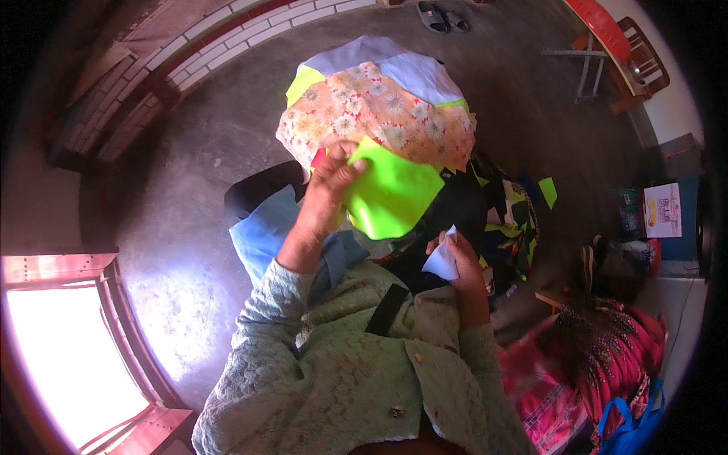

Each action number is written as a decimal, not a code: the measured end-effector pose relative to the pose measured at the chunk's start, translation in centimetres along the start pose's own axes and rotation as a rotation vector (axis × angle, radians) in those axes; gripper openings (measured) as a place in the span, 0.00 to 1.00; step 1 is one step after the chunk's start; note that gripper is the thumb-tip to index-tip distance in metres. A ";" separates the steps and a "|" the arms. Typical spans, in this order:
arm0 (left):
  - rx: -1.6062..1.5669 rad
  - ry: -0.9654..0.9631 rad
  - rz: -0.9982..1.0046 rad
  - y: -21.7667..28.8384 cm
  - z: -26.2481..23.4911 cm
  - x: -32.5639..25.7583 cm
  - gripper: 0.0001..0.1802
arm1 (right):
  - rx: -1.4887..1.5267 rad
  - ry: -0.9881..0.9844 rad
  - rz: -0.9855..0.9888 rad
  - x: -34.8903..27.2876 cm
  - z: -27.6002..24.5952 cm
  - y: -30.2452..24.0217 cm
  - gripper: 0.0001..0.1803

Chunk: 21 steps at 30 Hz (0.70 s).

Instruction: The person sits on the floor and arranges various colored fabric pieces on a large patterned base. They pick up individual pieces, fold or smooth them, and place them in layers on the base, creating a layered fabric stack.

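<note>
My left hand (pixel 331 186) is raised in front of me, its thumb and fingers pinching the edge of a bright lime-green fabric piece (pixel 394 191). Lower and to the right, my right hand (pixel 464 262) grips a small folded white cloth piece (pixel 442 264). Beyond the green piece spreads a floral cloth (pixel 356 106) in peach with white flowers, joined or overlapped by pale lavender fabric (pixel 417 74); I cannot tell which. Light blue cloth (pixel 267 227) lies over my left leg. A black strip (pixel 387 309) rests on my lap.
Mixed fabric scraps (pixel 516 220) lie to my right, with a lone green scrap (pixel 547 192) beside them. A person in pink clothing (pixel 607 364) is close at the right, near a blue bag (pixel 633 425). Sandals (pixel 442 17) and a red chair (pixel 603 26) stand farther off.
</note>
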State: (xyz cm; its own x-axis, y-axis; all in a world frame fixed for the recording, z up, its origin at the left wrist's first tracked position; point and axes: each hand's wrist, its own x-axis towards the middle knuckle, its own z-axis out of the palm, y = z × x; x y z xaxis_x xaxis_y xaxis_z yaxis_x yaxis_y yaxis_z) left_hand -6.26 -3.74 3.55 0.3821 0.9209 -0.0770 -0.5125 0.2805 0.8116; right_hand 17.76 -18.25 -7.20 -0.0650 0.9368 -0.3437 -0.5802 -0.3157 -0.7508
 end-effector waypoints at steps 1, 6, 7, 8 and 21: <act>0.016 0.005 0.029 1.0 -0.2 0.9 0.08 | -0.004 -0.011 -0.004 0.0 0.0 0.0 0.10; -0.061 0.031 0.261 6.3 -0.3 6.6 0.09 | -0.021 0.003 0.034 0.0 -0.3 0.0 0.14; -0.081 0.072 0.286 6.9 -1.3 8.3 0.08 | -0.023 0.002 0.039 0.0 0.1 -0.3 0.14; -0.098 0.095 0.292 7.2 -2.5 10.1 0.08 | -0.025 0.002 0.041 -0.2 0.9 -0.8 0.14; 0.251 0.354 0.204 5.1 -11.1 15.1 0.24 | -0.014 0.022 0.051 -0.1 0.9 -0.8 0.14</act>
State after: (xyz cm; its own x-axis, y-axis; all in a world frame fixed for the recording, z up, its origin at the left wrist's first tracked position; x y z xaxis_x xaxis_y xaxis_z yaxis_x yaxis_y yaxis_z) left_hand -11.63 14.63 0.04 -0.0144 0.9982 -0.0586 -0.3312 0.0505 0.9422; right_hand 17.49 -17.99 -6.02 -0.0759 0.9161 -0.3936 -0.5656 -0.3646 -0.7397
